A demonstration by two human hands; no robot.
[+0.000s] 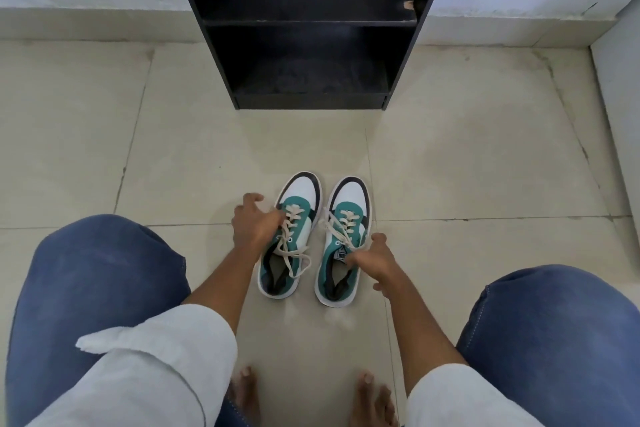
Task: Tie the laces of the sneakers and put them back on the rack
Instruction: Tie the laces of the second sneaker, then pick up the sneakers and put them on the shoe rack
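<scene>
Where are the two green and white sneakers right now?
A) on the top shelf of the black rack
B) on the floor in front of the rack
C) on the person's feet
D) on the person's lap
B: both sneakers sit side by side on the tiled floor, apart from the black rack, whose visible shelves hold no shoes.

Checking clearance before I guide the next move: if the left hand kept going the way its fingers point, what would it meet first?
The left hand points forward across the left sneaker; past its toe there is bare floor, then probably the black rack's base, though depth is unclear.
</scene>
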